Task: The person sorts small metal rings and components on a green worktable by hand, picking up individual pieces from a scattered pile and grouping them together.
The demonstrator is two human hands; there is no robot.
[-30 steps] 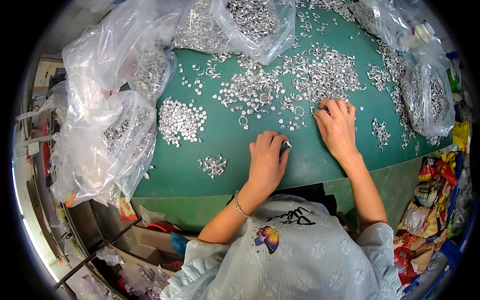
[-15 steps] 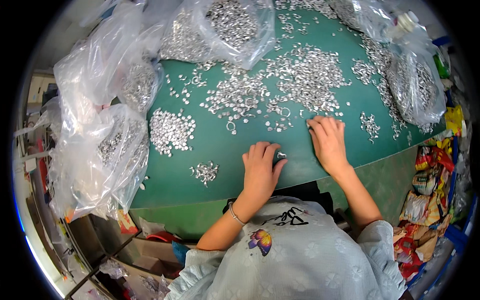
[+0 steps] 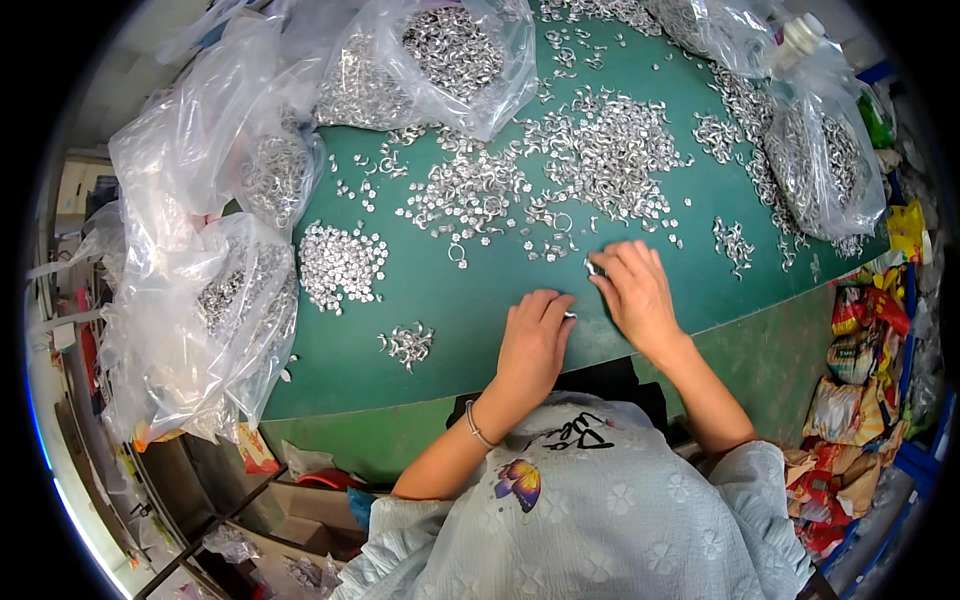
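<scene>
My left hand (image 3: 533,338) is closed above the near part of the green table, with a small silver metal piece (image 3: 570,315) showing at its fingertips. To its right and a little farther away, my right hand (image 3: 640,292) pinches another small curved silver metal piece (image 3: 592,267) between thumb and fingers. The two hands are apart, fingertips facing each other. Beyond them lies a loose heap of curved silver pieces (image 3: 615,155), with a second heap (image 3: 470,190) to its left. A thin ring (image 3: 562,222) lies just past my hands.
At left is a pile of small round silver pieces (image 3: 340,265), with a little cluster of curved ones (image 3: 408,345) nearer me. Clear plastic bags of parts (image 3: 460,60) stand along the far side, the left (image 3: 245,285) and the right (image 3: 825,165). Coloured packets (image 3: 850,410) lie beyond the table's right edge.
My right hand has come left and nearer to my left hand, now showing a silver piece at its fingertips. My left hand has shifted slightly right and its fingers have closed around its piece.
</scene>
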